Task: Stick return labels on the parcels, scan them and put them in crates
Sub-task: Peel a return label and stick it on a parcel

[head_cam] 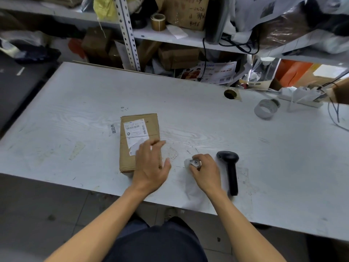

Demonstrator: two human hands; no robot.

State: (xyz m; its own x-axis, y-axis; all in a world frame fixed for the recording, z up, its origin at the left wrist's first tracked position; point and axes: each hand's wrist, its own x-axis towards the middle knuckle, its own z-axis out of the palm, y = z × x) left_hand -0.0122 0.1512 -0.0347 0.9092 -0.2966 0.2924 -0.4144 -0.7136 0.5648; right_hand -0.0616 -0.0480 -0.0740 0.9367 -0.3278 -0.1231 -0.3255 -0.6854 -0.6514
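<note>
A flat brown cardboard parcel (132,148) lies on the white table (75,120), a white shipping label (135,130) on its top. My left hand (151,165) hovers over the parcel's near right corner, fingers spread and relaxed. My right hand (204,172) grips a small roll of labels (195,163), with a white backing strip (192,190) trailing toward the table's front edge. A single white return label (113,128) lies on the table just left of the parcel. A black handheld scanner (231,171) lies to the right of my right hand.
A grey tape roll (265,109) and a white power strip (300,100) sit at the far right, beside a cable hole (230,93). Shelves behind the table hold boxes, bags and a brown tape roll (158,21). No crate is in view.
</note>
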